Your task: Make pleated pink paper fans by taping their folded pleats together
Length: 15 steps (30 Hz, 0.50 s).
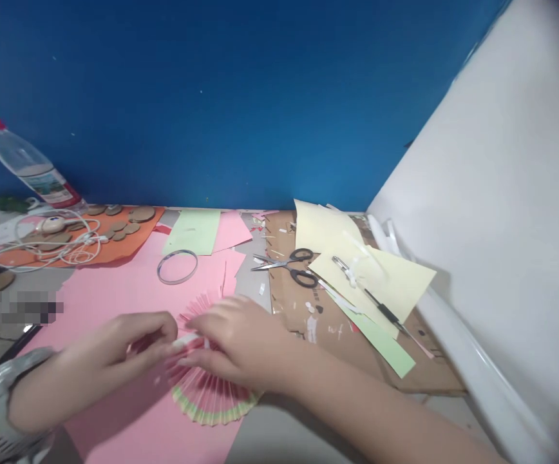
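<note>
A round pleated paper fan [214, 403], pink with a green and cream border, rests over a large pink paper sheet [129, 290]. From the right, my right hand [241, 341] covers part of the fan, with thumb and fingers closed on its folds. My left hand [139, 341] pinches at the fan's left side, where a small whitish piece shows between both hands' fingertips. What that piece is cannot be made out. Behind the hands lies a ring-shaped roll of tape [177, 281], on the pink sheet.
Open scissors [292, 263] lie on a cardboard sheet [284, 303]. Cream papers [400, 277], a black pen [383, 306] and a green strip [386, 345] are to the right. At left are a leaning bottle [33, 167], a white cable [81, 254] and orange paper [137, 241].
</note>
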Each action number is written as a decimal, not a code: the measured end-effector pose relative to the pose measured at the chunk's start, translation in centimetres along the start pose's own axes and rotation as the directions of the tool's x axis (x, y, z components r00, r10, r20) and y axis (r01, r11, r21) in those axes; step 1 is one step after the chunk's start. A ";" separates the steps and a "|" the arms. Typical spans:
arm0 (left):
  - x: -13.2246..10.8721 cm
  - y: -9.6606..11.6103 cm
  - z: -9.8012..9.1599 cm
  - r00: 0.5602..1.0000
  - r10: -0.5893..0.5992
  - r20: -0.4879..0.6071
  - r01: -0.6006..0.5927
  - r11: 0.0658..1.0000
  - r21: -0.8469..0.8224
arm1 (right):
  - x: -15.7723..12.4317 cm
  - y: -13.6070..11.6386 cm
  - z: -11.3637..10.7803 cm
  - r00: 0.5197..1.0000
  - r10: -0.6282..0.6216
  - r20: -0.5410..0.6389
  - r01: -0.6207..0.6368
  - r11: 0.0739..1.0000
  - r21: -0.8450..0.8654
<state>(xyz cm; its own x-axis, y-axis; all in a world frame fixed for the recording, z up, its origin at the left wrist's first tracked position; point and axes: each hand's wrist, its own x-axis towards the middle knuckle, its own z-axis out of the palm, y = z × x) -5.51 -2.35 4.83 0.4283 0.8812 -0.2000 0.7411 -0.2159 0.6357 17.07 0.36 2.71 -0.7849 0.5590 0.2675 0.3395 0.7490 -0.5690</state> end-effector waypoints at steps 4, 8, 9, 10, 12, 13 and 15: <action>2.7 1.0 0.4 0.999 0.049 0.011 -0.048 0.996 -0.071 | -0.1 -0.3 1.1 0.980 0.187 0.070 -0.193 0.976 0.102; 5.1 -0.2 1.0 0.900 0.071 -0.429 -0.162 0.971 -0.177 | 0.1 1.6 1.0 0.908 0.407 -0.099 -0.192 0.615 0.765; 5.6 -0.7 1.0 0.874 0.054 -0.484 -0.157 0.972 -0.176 | 0.2 2.2 0.9 0.867 0.476 -0.150 -0.103 0.465 0.879; 6.1 -1.4 1.0 0.848 0.019 -0.530 -0.129 0.977 -0.171 | 0.4 2.8 0.8 0.823 0.540 -0.175 -0.012 0.324 0.946; 6.8 -2.7 1.0 0.830 -0.011 -0.558 -0.037 0.996 -0.075 | 0.6 3.6 1.0 0.771 0.624 -0.129 0.096 0.086 0.992; 7.0 -3.4 0.9 0.812 0.028 -0.582 0.004 0.999 0.054 | 0.7 3.8 1.2 0.769 0.635 -0.070 0.100 -0.012 0.995; 7.3 -4.5 0.8 0.823 0.062 -0.565 0.030 0.988 0.152 | 0.8 3.8 1.7 0.809 0.585 0.056 0.024 -0.127 0.992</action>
<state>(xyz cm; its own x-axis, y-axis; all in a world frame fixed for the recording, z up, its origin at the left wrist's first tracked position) -5.32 4.71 -0.09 0.1058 0.9493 0.2960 0.8238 -0.2504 0.5086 16.88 3.05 -0.62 -0.4653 0.8706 -0.1599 -0.5760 -0.4349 -0.6921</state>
